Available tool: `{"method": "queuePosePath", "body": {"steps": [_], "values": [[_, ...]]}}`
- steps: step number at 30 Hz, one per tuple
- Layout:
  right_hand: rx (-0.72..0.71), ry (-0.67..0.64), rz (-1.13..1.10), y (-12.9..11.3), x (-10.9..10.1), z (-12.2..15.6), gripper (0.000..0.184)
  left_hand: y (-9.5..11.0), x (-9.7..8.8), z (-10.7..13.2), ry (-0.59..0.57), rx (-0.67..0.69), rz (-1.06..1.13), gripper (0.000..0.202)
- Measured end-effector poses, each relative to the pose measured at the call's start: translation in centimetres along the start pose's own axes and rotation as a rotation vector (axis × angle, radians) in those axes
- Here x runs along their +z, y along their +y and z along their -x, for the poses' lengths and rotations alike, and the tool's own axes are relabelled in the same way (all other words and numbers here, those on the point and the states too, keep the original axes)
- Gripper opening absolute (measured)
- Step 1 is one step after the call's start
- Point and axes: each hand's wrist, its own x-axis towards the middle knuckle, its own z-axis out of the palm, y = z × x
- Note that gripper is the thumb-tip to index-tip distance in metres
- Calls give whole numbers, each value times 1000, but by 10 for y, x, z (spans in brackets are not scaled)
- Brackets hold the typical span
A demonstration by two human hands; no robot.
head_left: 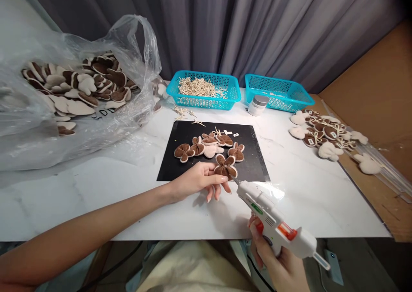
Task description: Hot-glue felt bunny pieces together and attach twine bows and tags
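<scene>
Between the thumb and fingers of my left hand (201, 178) is a brown plush bow piece (225, 165) with pale fuzzy edging. My right hand (273, 253) is wrapped round the grip of a white hot glue gun (270, 215) with an orange trigger. Its metal nozzle points at the lower middle of the held piece; whether it touches cannot be made out. Behind, several similar brown plush pieces (184, 152) and a pale one (210, 150) lie on a black mat (165, 167), with small white labels (236, 134) at its back.
A clear plastic bag (141, 60) of plush pieces stands left. At the back are a blue basket (206, 102) of cream bows (198, 87), another blue basket (283, 97) and a grey-lidded jar (258, 106). Finished-looking bow pieces (331, 131) lie right, beside cardboard (370, 69).
</scene>
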Motion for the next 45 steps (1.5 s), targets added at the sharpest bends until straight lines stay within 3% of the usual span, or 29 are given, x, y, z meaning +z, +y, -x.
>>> {"method": "queuePosePath", "body": {"steps": [11,26,38,45], "values": [[-85,30,69,-6,0,-3,26,-2,-1,0,-6,17,-14,23],[-79,52,36,-4,0,-4,23,-2,-1,0,-15,29,-6,22],[74,45,-66,0,3,0,26,-3,-3,0,-9,20,29,21],[-88,66,21,-2,1,-3,27,-4,-2,0,8,20,25,22]]}}
